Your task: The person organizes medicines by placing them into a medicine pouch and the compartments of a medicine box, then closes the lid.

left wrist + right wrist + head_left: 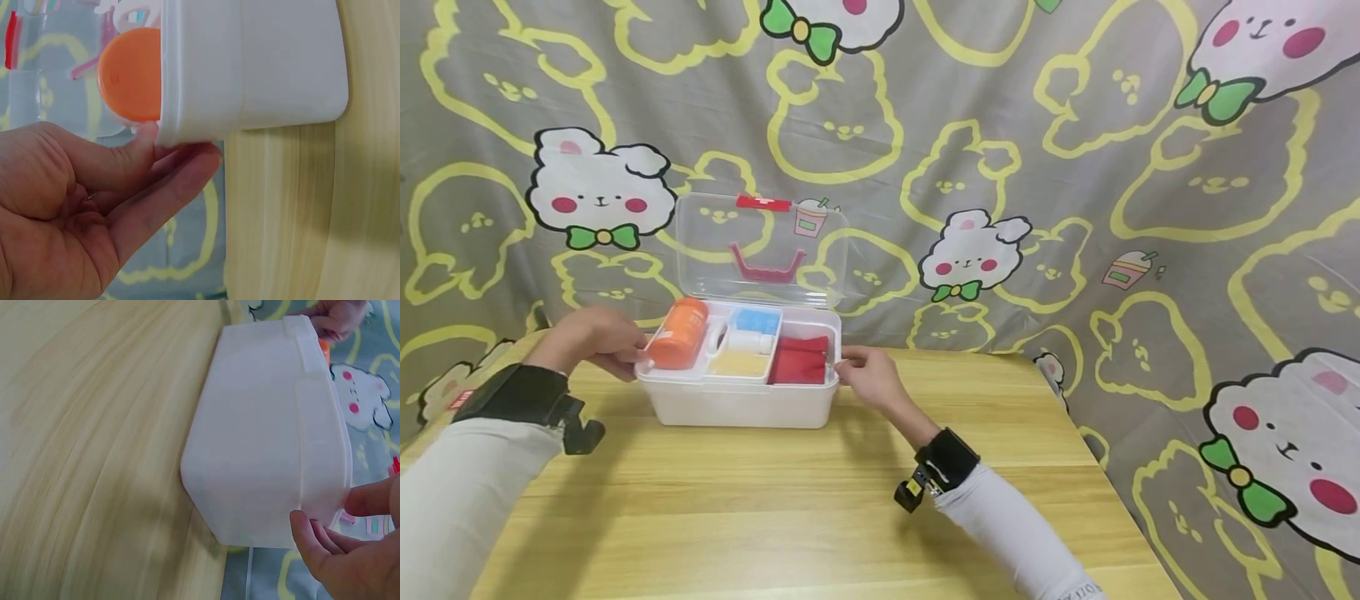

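Note:
A white plastic storage box (737, 406) stands on the table with its clear lid (715, 267) raised behind it. My left hand (598, 337) grips the rim at the left end, thumb on the upper edge and fingers beneath the lip in the left wrist view. At the opposite end my right hand (872, 379) pinches the rim between thumb and fingers. Inside the box, an orange container (677, 333) lies at the left. Beside it are a blue packet (756, 321), a small white bottle (749, 342) and a yellowish item (737, 363). Red pouches (799, 365) fill the right compartment.
The wood-grain table (775, 517) extends in front of the box and to its right. A grey curtain (880, 275) with cartoon rabbits hangs close behind the raised lid. The lid carries a red latch (763, 203) and a pink handle (767, 271).

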`<state>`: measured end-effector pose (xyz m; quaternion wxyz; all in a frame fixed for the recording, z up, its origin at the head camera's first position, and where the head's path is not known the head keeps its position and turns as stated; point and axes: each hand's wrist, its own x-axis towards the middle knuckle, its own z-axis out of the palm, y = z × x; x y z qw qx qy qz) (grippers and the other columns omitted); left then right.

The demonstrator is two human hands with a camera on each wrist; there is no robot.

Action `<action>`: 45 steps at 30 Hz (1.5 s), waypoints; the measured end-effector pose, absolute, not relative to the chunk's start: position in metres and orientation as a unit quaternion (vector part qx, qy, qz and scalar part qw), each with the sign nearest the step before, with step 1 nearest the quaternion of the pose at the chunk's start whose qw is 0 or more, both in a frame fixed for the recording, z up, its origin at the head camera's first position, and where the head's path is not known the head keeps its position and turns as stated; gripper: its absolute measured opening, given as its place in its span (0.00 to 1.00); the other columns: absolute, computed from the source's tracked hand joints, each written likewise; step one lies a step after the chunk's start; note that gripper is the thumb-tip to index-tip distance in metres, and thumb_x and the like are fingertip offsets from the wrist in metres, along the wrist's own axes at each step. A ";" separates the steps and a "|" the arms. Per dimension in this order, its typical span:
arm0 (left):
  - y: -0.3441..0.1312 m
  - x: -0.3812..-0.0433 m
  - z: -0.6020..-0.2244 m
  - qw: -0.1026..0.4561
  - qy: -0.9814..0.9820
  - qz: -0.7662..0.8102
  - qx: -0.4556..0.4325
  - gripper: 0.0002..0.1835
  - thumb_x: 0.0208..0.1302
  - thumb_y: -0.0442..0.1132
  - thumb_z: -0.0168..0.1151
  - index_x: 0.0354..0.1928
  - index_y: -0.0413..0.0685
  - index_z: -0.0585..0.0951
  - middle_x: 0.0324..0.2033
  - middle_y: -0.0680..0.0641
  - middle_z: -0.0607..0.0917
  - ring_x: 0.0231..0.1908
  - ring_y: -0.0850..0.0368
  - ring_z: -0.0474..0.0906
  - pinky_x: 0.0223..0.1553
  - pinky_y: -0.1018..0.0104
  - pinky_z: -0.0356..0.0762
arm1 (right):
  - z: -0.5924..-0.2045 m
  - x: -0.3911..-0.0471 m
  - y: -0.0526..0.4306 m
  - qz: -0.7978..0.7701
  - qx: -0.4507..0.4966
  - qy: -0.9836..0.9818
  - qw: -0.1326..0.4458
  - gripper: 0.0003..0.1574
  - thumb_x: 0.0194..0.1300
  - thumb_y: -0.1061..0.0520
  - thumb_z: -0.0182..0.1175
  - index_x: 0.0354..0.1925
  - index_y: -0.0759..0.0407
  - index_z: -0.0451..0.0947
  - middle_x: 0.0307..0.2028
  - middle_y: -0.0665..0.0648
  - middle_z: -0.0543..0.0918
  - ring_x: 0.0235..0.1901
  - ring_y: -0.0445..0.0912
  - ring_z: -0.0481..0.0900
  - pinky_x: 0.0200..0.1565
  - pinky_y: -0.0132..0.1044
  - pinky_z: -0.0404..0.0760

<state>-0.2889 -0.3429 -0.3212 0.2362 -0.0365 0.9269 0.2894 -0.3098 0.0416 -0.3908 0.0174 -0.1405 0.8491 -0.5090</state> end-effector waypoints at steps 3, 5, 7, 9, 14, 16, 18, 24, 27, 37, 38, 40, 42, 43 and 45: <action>-0.329 -0.290 -0.325 0.221 0.924 0.312 -0.017 0.16 0.70 0.31 0.58 0.51 0.21 0.78 0.36 0.40 0.87 0.33 0.56 0.88 0.42 0.57 0.87 | -0.390 -0.311 0.061 -0.505 -0.129 0.854 0.012 0.24 0.68 0.62 0.60 0.60 0.68 0.79 0.45 0.67 0.88 0.43 0.54 0.89 0.48 0.40 0.85; -0.317 -0.289 -0.328 0.212 0.920 0.329 -0.001 0.17 0.70 0.31 0.59 0.52 0.21 0.78 0.38 0.38 0.87 0.35 0.54 0.88 0.44 0.55 0.87 | -0.390 -0.313 0.075 -0.504 -0.116 0.856 0.008 0.24 0.67 0.62 0.60 0.60 0.67 0.79 0.47 0.67 0.87 0.44 0.55 0.89 0.51 0.44 0.84; -0.302 -0.287 -0.330 0.199 0.918 0.342 0.011 0.17 0.70 0.31 0.58 0.53 0.20 0.78 0.40 0.35 0.87 0.37 0.52 0.88 0.44 0.55 0.87 | -0.391 -0.314 0.090 -0.501 -0.103 0.859 0.003 0.25 0.66 0.62 0.60 0.61 0.66 0.78 0.48 0.67 0.87 0.46 0.55 0.88 0.54 0.47 0.83; -0.287 -0.286 -0.333 0.185 0.916 0.355 0.024 0.16 0.70 0.29 0.57 0.51 0.20 0.78 0.40 0.34 0.87 0.37 0.51 0.88 0.44 0.55 0.87 | -0.391 -0.315 0.104 -0.500 -0.088 0.861 0.000 0.25 0.67 0.62 0.60 0.61 0.65 0.78 0.49 0.67 0.86 0.48 0.56 0.87 0.56 0.49 0.82; -0.257 -0.281 -0.343 0.153 0.905 0.394 0.043 0.13 0.69 0.28 0.58 0.47 0.19 0.79 0.38 0.32 0.87 0.35 0.50 0.89 0.42 0.56 0.87 | -0.392 -0.314 0.131 -0.512 -0.079 0.855 -0.002 0.25 0.67 0.64 0.59 0.62 0.65 0.78 0.50 0.68 0.86 0.51 0.57 0.85 0.57 0.49 0.82; -0.252 -0.277 -0.348 0.143 0.900 0.410 0.049 0.14 0.69 0.29 0.59 0.47 0.19 0.79 0.38 0.32 0.87 0.35 0.50 0.89 0.42 0.57 0.87 | -0.392 -0.311 0.138 -0.517 -0.081 0.852 -0.002 0.25 0.67 0.65 0.58 0.62 0.65 0.78 0.51 0.68 0.86 0.52 0.57 0.85 0.57 0.48 0.82; -0.249 -0.272 -0.353 0.136 0.891 0.429 0.054 0.15 0.70 0.29 0.59 0.49 0.18 0.79 0.39 0.32 0.87 0.36 0.49 0.90 0.43 0.56 0.87 | -0.392 -0.309 0.143 -0.516 -0.082 0.852 -0.003 0.25 0.68 0.65 0.57 0.62 0.65 0.78 0.50 0.69 0.86 0.51 0.57 0.85 0.56 0.47 0.83; -0.256 -0.261 -0.366 0.143 0.856 0.492 0.067 0.23 0.72 0.33 0.59 0.58 0.16 0.73 0.48 0.27 0.85 0.42 0.45 0.89 0.48 0.54 0.85 | -0.393 -0.305 0.151 -0.518 -0.082 0.851 0.015 0.25 0.69 0.62 0.57 0.63 0.63 0.78 0.52 0.66 0.85 0.53 0.55 0.84 0.58 0.49 0.81; -0.261 -0.255 -0.371 0.158 0.833 0.524 0.074 0.25 0.72 0.32 0.59 0.61 0.14 0.69 0.52 0.26 0.83 0.45 0.44 0.89 0.50 0.53 0.84 | -0.392 -0.302 0.155 -0.518 -0.088 0.851 0.026 0.25 0.69 0.62 0.57 0.64 0.63 0.77 0.53 0.66 0.85 0.54 0.55 0.84 0.58 0.49 0.81; -0.257 -0.239 -0.369 0.175 0.823 0.533 0.087 0.23 0.70 0.33 0.62 0.57 0.16 0.74 0.45 0.31 0.87 0.42 0.43 0.89 0.46 0.55 0.86 | -0.386 -0.280 0.165 -0.498 -0.093 0.861 0.039 0.23 0.69 0.62 0.60 0.60 0.65 0.79 0.49 0.64 0.87 0.50 0.53 0.85 0.55 0.48 0.82; -0.256 -0.238 -0.369 0.178 0.822 0.533 0.090 0.23 0.69 0.32 0.63 0.56 0.16 0.74 0.44 0.32 0.87 0.42 0.43 0.89 0.46 0.55 0.86 | -0.386 -0.278 0.166 -0.494 -0.095 0.864 0.039 0.22 0.68 0.62 0.60 0.60 0.64 0.79 0.49 0.64 0.87 0.50 0.53 0.85 0.54 0.48 0.82; -0.255 -0.236 -0.368 0.185 0.820 0.534 0.094 0.22 0.69 0.32 0.63 0.54 0.16 0.75 0.42 0.33 0.88 0.41 0.43 0.89 0.45 0.54 0.86 | -0.385 -0.274 0.168 -0.487 -0.095 0.867 0.039 0.22 0.68 0.61 0.62 0.59 0.63 0.80 0.48 0.62 0.87 0.49 0.52 0.85 0.53 0.48 0.82; -0.254 -0.234 -0.367 0.193 0.818 0.533 0.098 0.20 0.68 0.32 0.64 0.53 0.17 0.77 0.40 0.35 0.88 0.40 0.43 0.89 0.45 0.53 0.86 | -0.384 -0.270 0.170 -0.483 -0.096 0.869 0.041 0.22 0.67 0.61 0.62 0.59 0.63 0.80 0.47 0.62 0.88 0.48 0.51 0.85 0.53 0.48 0.82; -0.254 -0.234 -0.367 0.196 0.818 0.532 0.099 0.20 0.68 0.32 0.65 0.52 0.18 0.78 0.40 0.35 0.88 0.39 0.44 0.89 0.45 0.53 0.86 | -0.384 -0.269 0.171 -0.483 -0.094 0.869 0.043 0.22 0.67 0.61 0.63 0.59 0.63 0.80 0.46 0.61 0.88 0.48 0.50 0.85 0.53 0.48 0.82; -0.253 -0.234 -0.366 0.204 0.819 0.527 0.102 0.19 0.67 0.32 0.65 0.51 0.19 0.79 0.39 0.36 0.89 0.39 0.45 0.89 0.45 0.52 0.86 | -0.384 -0.266 0.173 -0.480 -0.094 0.871 0.046 0.22 0.66 0.61 0.63 0.58 0.63 0.80 0.46 0.61 0.88 0.47 0.50 0.85 0.53 0.47 0.82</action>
